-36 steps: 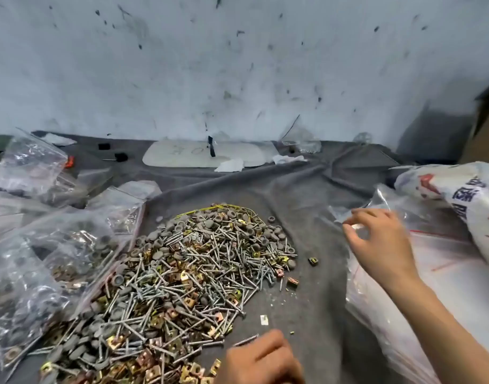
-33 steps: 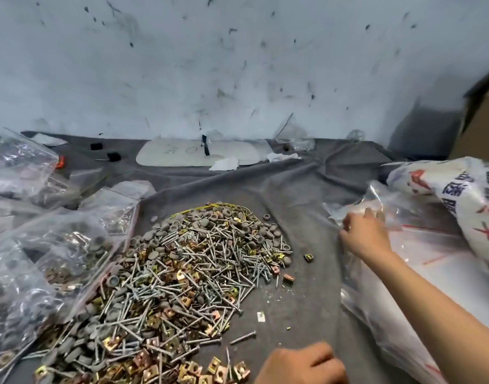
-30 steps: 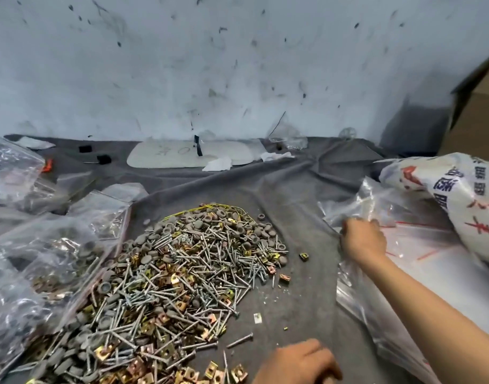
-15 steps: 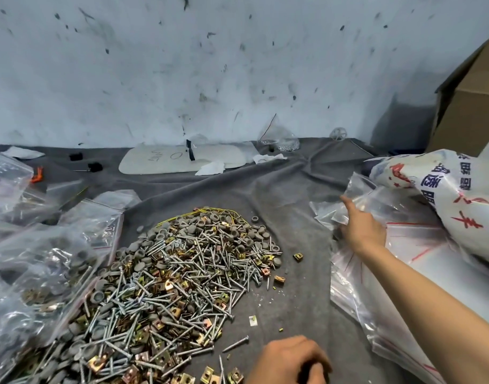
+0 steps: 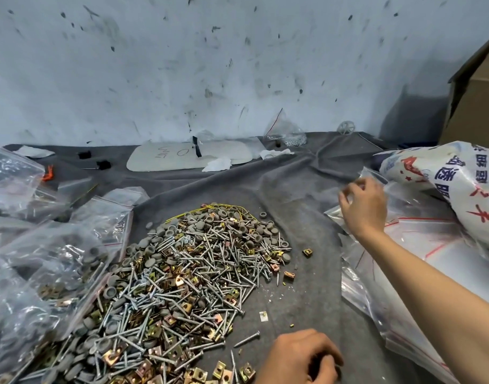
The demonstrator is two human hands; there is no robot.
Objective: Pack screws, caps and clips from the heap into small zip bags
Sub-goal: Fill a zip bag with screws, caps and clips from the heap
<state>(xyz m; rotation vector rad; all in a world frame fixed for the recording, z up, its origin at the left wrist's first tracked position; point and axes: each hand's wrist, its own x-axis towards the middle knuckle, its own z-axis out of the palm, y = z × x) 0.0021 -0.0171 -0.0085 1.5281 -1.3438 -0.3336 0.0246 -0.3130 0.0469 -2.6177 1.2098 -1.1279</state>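
Note:
A heap of silver screws, grey caps and brass clips [image 5: 188, 278] lies on the grey cloth [image 5: 301, 206] in the middle. My left hand [image 5: 300, 358] rests at the heap's near right edge, closed in a fist over small dark parts that barely show between the fingers. My right hand [image 5: 362, 207] is raised over a pile of clear red-lined zip bags [image 5: 420, 245] at the right. Its thumb and fingers pinch the edge of one thin clear bag.
Large clear bags of sorted parts [image 5: 44, 273] crowd the left side. A printed white sack [image 5: 459, 187] and a cardboard box [image 5: 476, 106] stand at the right. A white board [image 5: 188, 157] lies by the wall. Loose clips [image 5: 307, 252] and a screw [image 5: 246, 339] lie beside the heap.
My right hand reached onto the zip bag pile, then lifted with its fingers pinched on a bag. My left hand shifted right along the heap's near edge and stayed closed.

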